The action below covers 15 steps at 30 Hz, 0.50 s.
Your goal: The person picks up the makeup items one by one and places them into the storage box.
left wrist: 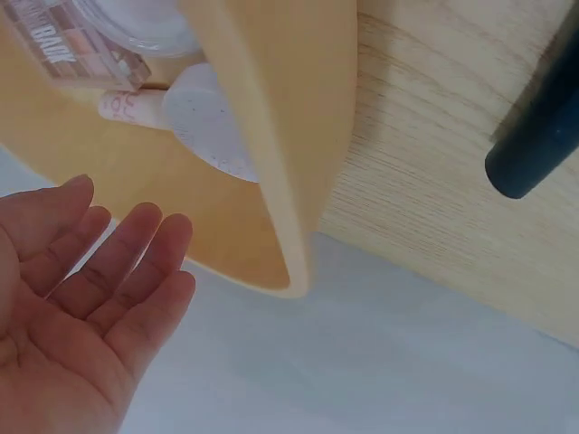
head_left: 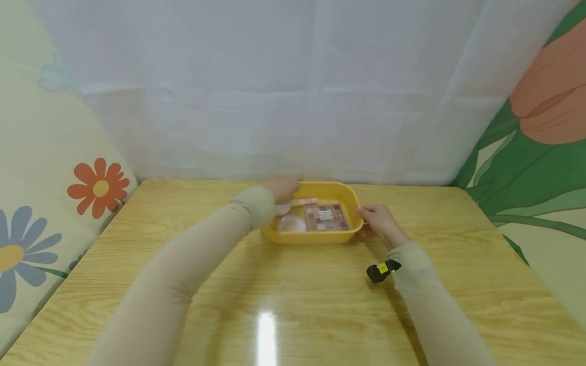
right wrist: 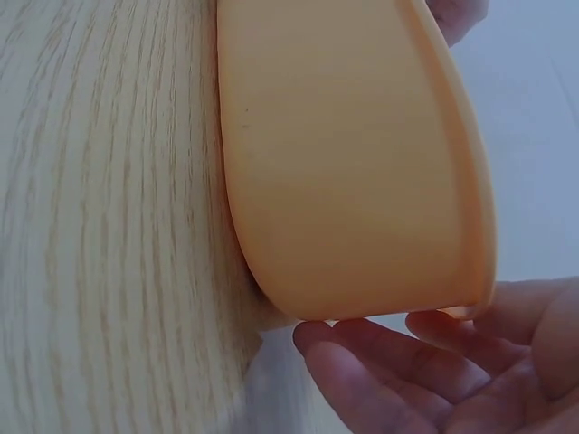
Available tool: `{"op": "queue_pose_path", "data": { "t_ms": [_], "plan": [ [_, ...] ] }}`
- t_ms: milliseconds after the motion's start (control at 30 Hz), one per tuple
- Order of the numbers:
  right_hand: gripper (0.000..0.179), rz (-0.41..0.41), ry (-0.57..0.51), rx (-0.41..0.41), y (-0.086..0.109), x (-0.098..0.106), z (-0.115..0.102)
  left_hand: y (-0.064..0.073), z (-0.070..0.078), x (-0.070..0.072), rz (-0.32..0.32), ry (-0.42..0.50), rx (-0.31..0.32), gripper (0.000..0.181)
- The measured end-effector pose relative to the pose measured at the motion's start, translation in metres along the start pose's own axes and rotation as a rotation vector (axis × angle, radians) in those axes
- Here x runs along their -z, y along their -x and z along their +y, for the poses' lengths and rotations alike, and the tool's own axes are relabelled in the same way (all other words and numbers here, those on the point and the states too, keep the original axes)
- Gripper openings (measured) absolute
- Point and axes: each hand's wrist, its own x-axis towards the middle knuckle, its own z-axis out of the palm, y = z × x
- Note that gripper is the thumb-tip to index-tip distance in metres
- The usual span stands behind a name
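A yellow plastic basin (head_left: 327, 237) stands on the table near its back edge. Inside lie an eyeshadow palette (head_left: 326, 217), a round clear-lidded container (head_left: 292, 223), a peach tube (head_left: 304, 202) and a white rounded piece (left wrist: 210, 117) against the wall. My right hand (head_left: 380, 221) grips the basin's right end, thumb at the rim and fingers against the outer wall in the right wrist view. My left hand (left wrist: 95, 298) is over the far left rim, palm showing, fingers loosely bent and holding nothing. In the head view its sleeve hides part of the basin's left side.
A dark rounded cylinder (left wrist: 534, 127) shows beside the basin in the left wrist view. The wooden table (head_left: 320, 300) ends at a white cloth (head_left: 284, 101) behind. Flower-patterned panels (head_left: 36, 127) flank both sides. A black strap device (head_left: 382, 270) hangs at my right wrist.
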Motion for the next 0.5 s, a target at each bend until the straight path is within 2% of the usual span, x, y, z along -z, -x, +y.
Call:
{"op": "queue_pose_path", "data": {
  "t_ms": [33, 67, 100, 233, 267, 333, 467, 500],
  "plan": [
    [0.043, -0.001, 0.002, -0.004, 0.000, 0.000, 0.000, 0.008, 0.002, 0.004, 0.015, 0.034, -0.001, 0.027],
    [0.044, -0.002, 0.005, -0.010, 0.000, 0.000, 0.000, 0.021, 0.010, 0.015, -0.008, 0.056, 0.022, 0.030],
    [0.045, -0.002, 0.007, -0.017, 0.001, 0.000, 0.000, 0.025, 0.009, 0.015, 0.000, 0.081, 0.018, 0.031],
    [0.047, 0.000, 0.009, -0.037, 0.001, 0.002, -0.001, 0.023, -0.006, 0.007, 0.004, 0.171, 0.016, 0.034],
    [0.047, 0.001, 0.009, -0.038, 0.001, 0.002, -0.001, 0.018, -0.015, -0.001, 0.038, 0.185, -0.009, 0.032],
    [0.047, 0.004, 0.012, -0.038, 0.000, 0.002, -0.002, 0.018, -0.020, -0.003, 0.027, 0.208, 0.010, 0.034],
    [0.046, 0.000, 0.013, -0.037, 0.000, 0.000, -0.001, 0.035, -0.018, 0.004, 0.039, 0.254, 0.046, 0.034],
    [0.045, 0.002, 0.012, -0.039, 0.000, -0.001, -0.001, 0.047, -0.010, 0.014, 0.009, 0.267, 0.080, 0.036]
  ]
}}
